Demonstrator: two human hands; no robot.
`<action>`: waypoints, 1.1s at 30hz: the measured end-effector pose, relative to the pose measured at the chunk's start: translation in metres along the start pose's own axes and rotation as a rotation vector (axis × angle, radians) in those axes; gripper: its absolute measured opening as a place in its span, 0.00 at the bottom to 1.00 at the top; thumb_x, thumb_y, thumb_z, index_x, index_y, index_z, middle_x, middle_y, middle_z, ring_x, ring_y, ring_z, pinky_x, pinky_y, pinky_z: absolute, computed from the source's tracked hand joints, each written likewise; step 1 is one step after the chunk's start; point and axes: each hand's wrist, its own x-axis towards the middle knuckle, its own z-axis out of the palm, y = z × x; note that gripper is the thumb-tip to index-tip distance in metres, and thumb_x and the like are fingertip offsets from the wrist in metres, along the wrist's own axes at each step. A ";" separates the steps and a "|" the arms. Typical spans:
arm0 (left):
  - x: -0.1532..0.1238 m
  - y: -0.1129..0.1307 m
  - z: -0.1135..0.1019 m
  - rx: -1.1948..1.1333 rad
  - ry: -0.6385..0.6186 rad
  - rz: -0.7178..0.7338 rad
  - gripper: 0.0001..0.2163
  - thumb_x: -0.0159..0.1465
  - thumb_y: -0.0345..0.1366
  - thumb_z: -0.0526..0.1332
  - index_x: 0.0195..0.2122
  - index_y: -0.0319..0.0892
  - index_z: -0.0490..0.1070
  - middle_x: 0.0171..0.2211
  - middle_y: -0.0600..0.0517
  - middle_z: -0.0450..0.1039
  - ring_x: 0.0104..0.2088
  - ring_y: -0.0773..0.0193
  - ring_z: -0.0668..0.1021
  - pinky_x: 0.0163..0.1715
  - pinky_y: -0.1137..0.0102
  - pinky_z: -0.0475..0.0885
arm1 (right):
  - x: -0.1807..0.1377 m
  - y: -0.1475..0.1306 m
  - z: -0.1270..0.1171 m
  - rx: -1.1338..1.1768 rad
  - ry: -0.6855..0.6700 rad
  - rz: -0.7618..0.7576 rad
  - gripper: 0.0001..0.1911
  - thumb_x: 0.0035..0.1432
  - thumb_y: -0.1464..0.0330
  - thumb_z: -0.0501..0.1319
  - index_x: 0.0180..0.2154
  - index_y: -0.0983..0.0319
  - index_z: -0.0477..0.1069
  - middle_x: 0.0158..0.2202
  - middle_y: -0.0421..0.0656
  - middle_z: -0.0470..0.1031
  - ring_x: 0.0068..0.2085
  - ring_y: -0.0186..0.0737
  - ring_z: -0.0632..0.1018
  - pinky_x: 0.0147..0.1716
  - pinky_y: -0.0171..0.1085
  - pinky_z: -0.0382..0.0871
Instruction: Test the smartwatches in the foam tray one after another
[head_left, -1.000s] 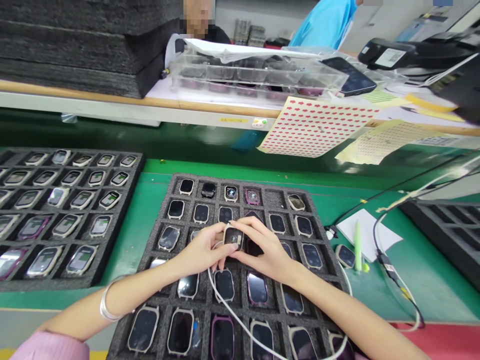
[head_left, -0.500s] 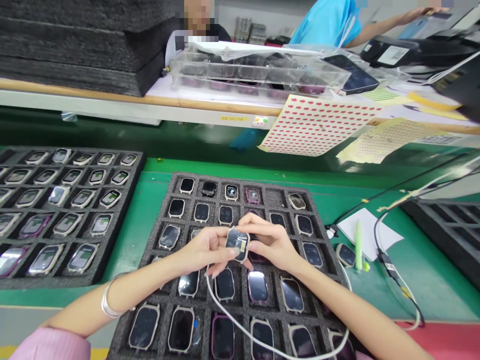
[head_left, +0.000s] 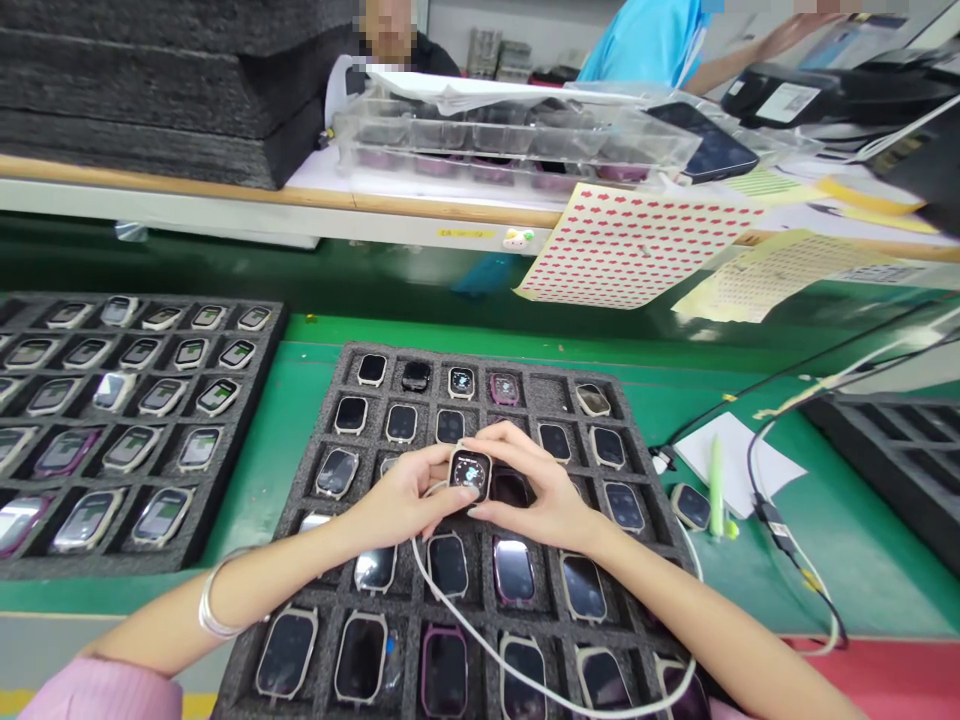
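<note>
Between my two hands is a smartwatch (head_left: pixel 471 474) with a pale case, its screen lit with a watch face. My left hand (head_left: pixel 409 495) grips its left side, thumb at the lower edge of the screen. With fingers along the top edge and thumb near the bottom corner, my right hand (head_left: pixel 536 488) holds the right side. A white cable (head_left: pixel 459 630) runs from beneath my left hand; its end is hidden behind the fingers and watch. Below the hands lies a black foam tray (head_left: pixel 550 394) with many watches in its cells, a few screens lit.
Another foam tray (head_left: pixel 274 345) of watches lies at left. On the right are a loose watch (head_left: pixel 691 507), a green pen (head_left: pixel 716 480), white paper (head_left: pixel 776 470) and cables. A shelf (head_left: pixel 247 205) with plastic trays (head_left: pixel 517 135) crosses behind; two people are beyond it.
The watch's screen has gone from dark to a lit watch face. It has turned slightly toward me, and my right fingers have shifted on its edge.
</note>
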 end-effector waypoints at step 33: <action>-0.002 -0.005 -0.003 -0.012 -0.083 0.064 0.12 0.64 0.42 0.58 0.35 0.44 0.54 0.24 0.57 0.72 0.13 0.77 0.67 0.11 0.84 0.57 | -0.009 -0.008 0.005 -0.020 -0.137 0.185 0.24 0.62 0.66 0.59 0.58 0.56 0.55 0.49 0.46 0.70 0.41 0.39 0.76 0.39 0.38 0.74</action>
